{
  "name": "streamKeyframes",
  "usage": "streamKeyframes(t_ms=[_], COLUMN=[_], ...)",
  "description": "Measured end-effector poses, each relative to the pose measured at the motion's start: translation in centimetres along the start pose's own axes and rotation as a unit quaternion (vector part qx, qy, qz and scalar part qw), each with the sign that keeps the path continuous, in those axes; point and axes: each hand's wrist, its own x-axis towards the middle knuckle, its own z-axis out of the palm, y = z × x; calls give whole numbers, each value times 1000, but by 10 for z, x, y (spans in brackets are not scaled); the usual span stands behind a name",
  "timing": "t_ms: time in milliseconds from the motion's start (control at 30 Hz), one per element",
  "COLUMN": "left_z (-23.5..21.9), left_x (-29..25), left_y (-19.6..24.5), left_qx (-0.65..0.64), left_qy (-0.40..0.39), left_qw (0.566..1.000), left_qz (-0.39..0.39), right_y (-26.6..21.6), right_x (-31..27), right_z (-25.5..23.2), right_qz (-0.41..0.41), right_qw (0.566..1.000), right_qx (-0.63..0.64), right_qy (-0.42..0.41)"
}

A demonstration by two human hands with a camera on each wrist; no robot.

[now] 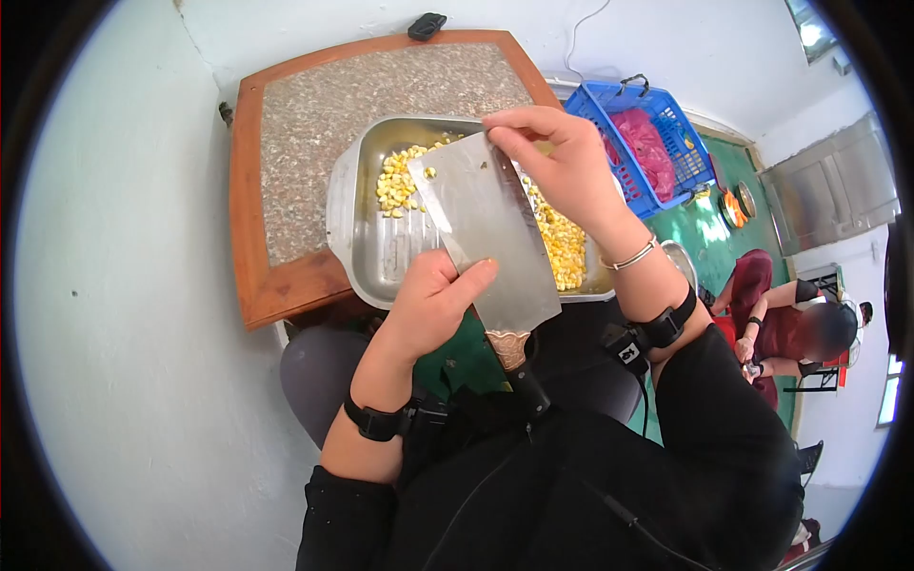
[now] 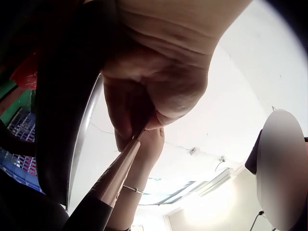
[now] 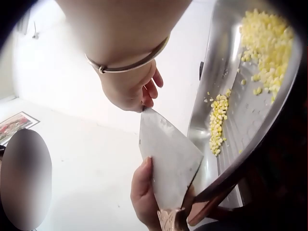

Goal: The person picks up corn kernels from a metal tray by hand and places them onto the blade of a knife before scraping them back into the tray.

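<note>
A wide cleaver [image 1: 495, 233] is held up over a metal tray, its patterned collar and black handle pointing back toward the person's body. The left hand [image 1: 436, 303] grips the blade low on its left side, thumb lying across the flat face. At the far corner of the blade, the right hand [image 3: 130, 91] pinches the metal between thumb and fingers. A few small bits cling to the blade. Yellow corn kernels [image 3: 272, 41] lie in the tray [image 1: 367, 249] in a larger heap and a smaller strip [image 3: 219, 120]. In the head view, the blade hides the tray's middle.
The tray overhangs the near edge of a wood-framed, speckled table [image 1: 314, 124]. A blue basket [image 1: 687, 152] with a pink plastic bag [image 1: 643, 152] stands beyond the right hand. Farther right, another person [image 1: 790, 328] sits near bowls on the green floor. A black object [image 1: 427, 26] lies at the table's far edge.
</note>
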Motion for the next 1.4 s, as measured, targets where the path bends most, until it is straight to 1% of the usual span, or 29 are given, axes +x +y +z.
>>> streamKeyframes(t_ms=[33,100,133,167,233,300,333,367,400,433,500,533,567,600,633,733,767,833,867,900,967,1100,1133,1167,1200,1233,1300,1367,1400], left_z=[2,1,-6,-15,-36,-47,-55,-63,-70,-76,-88,-94,-95,-96,-96,-87,-89,-92,-92,-90,-92,-101,-102,-104,-107,-109,-104,-103,-104], left_x=[0,-3,-5,-7,-9,-13,-13,-13,-13,-13,-14,-15,-15,-15,-14,-12,-11,-9,-8,-7,-6,-4,-5,-5,-6,-7,-7,-7,-7], left_y=[2,8,14,16,16,26,26,25,25,24,23,24,25,27,30,41,41,40,41,43,42,40,40,38,36,35,41,42,41], left_qx=[-31,-65,-67,-69,-88,-180,-183,-222,-258,-259,-298,-311,-311,-318,-324,-366,-367,-370,-371,-375,-381,-378,-379,-381,-383,-385,-390,-394,-395], left_qy=[11,23,48,72,145,186,186,219,251,251,313,321,322,352,382,389,391,388,390,394,399,389,392,394,370,345,347,348,334], left_qw=[999,997,996,994,984,960,959,939,914,915,872,864,864,851,838,817,815,818,817,815,811,818,818,817,826,835,832,830,835], left_qz=[11,20,27,33,62,110,106,147,187,183,228,231,230,224,217,216,217,208,208,202,195,191,182,180,184,188,187,186,188], right_y=[4,14,15,19,29,30,29,29,33,33,33,35,37,40,47,66,72,82,79,80,85,95,95,91,88,85,83,93,98], right_x=[0,-4,-7,-11,-19,-23,-23,-24,-23,-21,-14,-12,-9,-7,-5,-1,-1,1,4,5,4,2,1,2,4,7,12,11,10], right_z=[-4,-16,-25,-35,-54,-66,-71,-74,-77,-77,-73,-69,-62,-55,-46,-16,-6,12,18,26,41,61,61,61,60,58,49,47,47], right_qz=[2,58,79,81,112,140,156,173,170,174,140,141,119,96,96,11,10,-58,-30,-30,-52,-87,-86,-49,-13,-11,80,80,33], right_qw=[1000,998,997,997,966,957,952,947,947,946,941,940,939,937,937,927,926,933,927,926,936,931,931,940,945,944,956,958,957], right_qx=[-1,22,-14,-16,-153,-160,-181,-201,-205,-205,-239,-239,-239,-239,-239,-244,-243,-246,-254,-254,-248,-271,-271,-229,-186,-186,-120,-125,-167], right_qy=[-2,20,-6,-9,-175,-200,-189,-178,-178,-178,-196,-197,-216,-234,-235,-286,-290,-257,-275,-278,-244,-227,-231,-250,-268,-272,-255,-245,-237])
